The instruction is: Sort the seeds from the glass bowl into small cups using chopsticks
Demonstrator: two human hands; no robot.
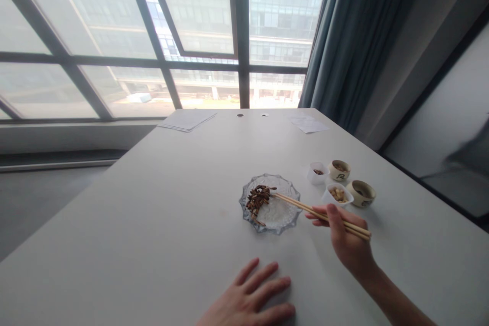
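A pair of wooden chopsticks (317, 214) is in the grip of my right hand (347, 242). Their tips reach over a scalloped clear glass plate (282, 221), at the edge of a heap of brown, elongated pieces like seeds or dried pods (259, 199). One dark piece is at the tips; whether it is pinched I cannot tell. The heap lies on the plate's left side, and the right side shows bare glass. My left hand (248, 298) lies on the table in front of the plate, fingers spread, holding nothing.
Right of the plate stand a white cup with dark bits (317, 173), a white cup with pale nut-like pieces (338, 195), and two cream bowls (339, 170) with contents. Paper sheets (187, 120) lie at the white table's (153, 214) far end, before windows and a curtain (332, 35).
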